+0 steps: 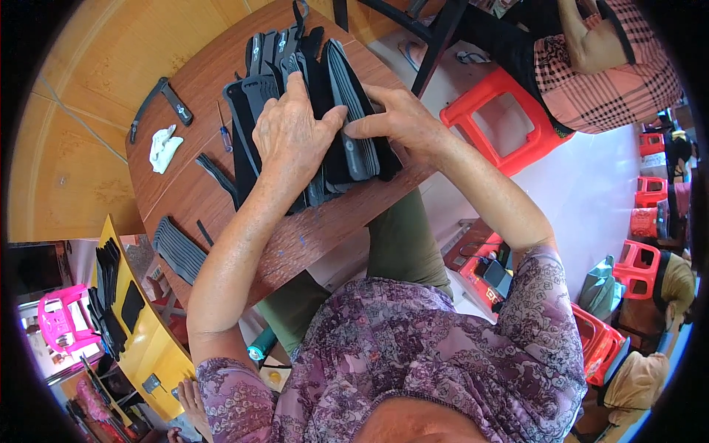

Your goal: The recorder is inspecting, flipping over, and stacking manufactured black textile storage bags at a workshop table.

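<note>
A pile of flat black and grey strips [255, 92], some with glossy grey ends, lies on the round wooden table; their exact kind I cannot make out. Across the middle of it rests my left hand [289, 129], index finger stretched along a strip and thumb held apart toward the right. Its other fingers are partly hidden. My right hand [402, 122] grips a bundle of grey-edged black strips [351, 103] at the pile's right side, thumb on top and fingers partly out of sight. Both hands are close together.
On the table [295, 255] lie a bent black strip [177, 103], a screwdriver [224, 133], a white cloth [164, 149] and a stack of grey strips [179, 249]. Beyond the right edge stands a red stool [484, 92], near a person in a checked shirt [613, 81]. A yellow board [140, 354] holds black pieces.
</note>
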`<state>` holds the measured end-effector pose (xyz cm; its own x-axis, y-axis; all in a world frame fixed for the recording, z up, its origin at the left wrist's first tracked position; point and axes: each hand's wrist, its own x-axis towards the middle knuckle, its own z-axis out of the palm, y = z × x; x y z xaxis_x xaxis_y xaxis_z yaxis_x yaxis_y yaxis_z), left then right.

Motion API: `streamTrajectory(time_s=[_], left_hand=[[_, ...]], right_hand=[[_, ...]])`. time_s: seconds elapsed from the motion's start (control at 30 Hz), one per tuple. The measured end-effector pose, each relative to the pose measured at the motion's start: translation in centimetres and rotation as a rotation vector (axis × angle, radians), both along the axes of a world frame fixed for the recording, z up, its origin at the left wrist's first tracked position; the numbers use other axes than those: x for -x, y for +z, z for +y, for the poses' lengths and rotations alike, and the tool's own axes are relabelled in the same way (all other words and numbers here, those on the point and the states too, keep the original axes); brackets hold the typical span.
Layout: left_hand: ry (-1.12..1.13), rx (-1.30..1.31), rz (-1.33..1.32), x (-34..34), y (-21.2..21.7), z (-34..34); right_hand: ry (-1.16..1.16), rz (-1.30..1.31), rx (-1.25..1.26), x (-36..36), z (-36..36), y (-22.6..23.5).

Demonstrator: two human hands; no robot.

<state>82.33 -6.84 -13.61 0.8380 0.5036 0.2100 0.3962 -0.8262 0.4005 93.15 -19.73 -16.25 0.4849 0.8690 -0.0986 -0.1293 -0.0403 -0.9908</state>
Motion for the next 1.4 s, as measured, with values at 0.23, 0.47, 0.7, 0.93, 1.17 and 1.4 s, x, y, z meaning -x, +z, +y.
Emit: streamTrajectory(time_s=[0.23,0.47,0.7,0.93,1.17,1.4], left_hand=[[-0.098,-0.242,-0.119,-0.1,-1.6,0.3],[-0.104,-0.262,0.073,-0.7,-0.9,0.4],[-0.055,-0.206,-0.019,0.2,-1.8,1.6],[-0.069,-0.207,0.002,0.0,-1.3,0.9],[-0.114,-0.092,0.016,0.7,-0.5,1.2],[-0.098,-0.054,0.098,2.3,1.6,0.0]], right_hand=[[0.002,-0.03,0.088,-0.2,-0.2,0.8],[-0.049,0.01,0.113,-1.4,-0.6,-0.4],[-0.389,0.113,0.231,-6.2,-3.1,-3.2],[-0.327,0.214,0.032,-7.7,-8.4,-1.5],[-0.238,0.238,-0.026,-3.9,-6.6,-0.6],[-0.184,0.034,-0.06,-0.8,-6.1,1.1]])
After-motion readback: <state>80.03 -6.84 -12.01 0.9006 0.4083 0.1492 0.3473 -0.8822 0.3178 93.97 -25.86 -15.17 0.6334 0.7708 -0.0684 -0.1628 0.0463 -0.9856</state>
